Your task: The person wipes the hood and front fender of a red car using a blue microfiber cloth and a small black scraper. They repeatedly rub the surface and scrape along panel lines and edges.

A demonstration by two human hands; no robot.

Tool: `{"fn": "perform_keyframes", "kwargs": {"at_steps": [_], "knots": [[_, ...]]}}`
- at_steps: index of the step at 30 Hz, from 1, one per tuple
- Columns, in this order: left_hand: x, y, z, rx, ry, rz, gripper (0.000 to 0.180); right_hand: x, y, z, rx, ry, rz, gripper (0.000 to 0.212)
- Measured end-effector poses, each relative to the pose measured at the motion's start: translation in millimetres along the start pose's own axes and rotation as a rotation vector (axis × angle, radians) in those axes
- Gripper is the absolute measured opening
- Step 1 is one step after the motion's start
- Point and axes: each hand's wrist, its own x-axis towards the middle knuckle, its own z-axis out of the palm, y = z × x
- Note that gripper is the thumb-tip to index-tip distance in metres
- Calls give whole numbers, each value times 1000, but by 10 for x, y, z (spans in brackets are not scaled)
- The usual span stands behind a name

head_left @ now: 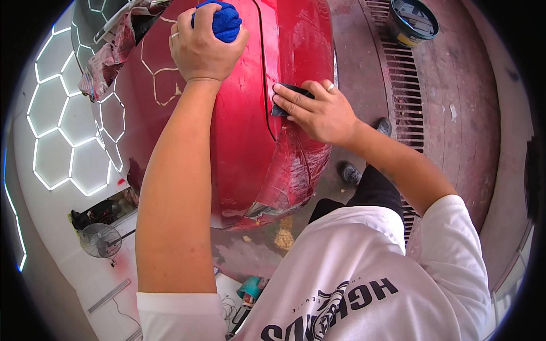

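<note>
A glossy red car body fills the middle of the view, with a dark panel gap running down it. At the top, my left hand grips a bunched blue cloth over the red surface. Just right of the gap, my right hand presses a dark sheet, probably sandpaper, flat on the panel, fingers laid along it. Part of the sheet is hidden under those fingers. Below it, crinkled clear plastic film covers the lower corner of the car.
A dark bucket stands at the upper right beside a floor drain grate. Bright hexagonal lights line the left side, with a fan below. My shoes are near the car. A teal container sits low.
</note>
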Motion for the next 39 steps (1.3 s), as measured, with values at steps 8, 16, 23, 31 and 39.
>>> {"fn": "perform_keyframes", "kwargs": {"at_steps": [8, 16, 23, 31, 39], "knots": [[18, -15, 16, -23, -4, 1, 53, -47, 44, 29, 34, 26, 0, 59], [51, 122, -101, -52, 10, 4, 51, -151, 12, 74, 64, 27, -76, 54], [90, 181, -163, -114, 21, 14, 49, -321, -330, 59, 97, -17, -163, 49], [100, 168, -157, -106, 34, 19, 49, -158, -153, -13, 2, -62, -166, 58], [97, 171, -166, -95, 28, 2, 48, 39, -30, -15, -41, -22, -138, 51]]}}
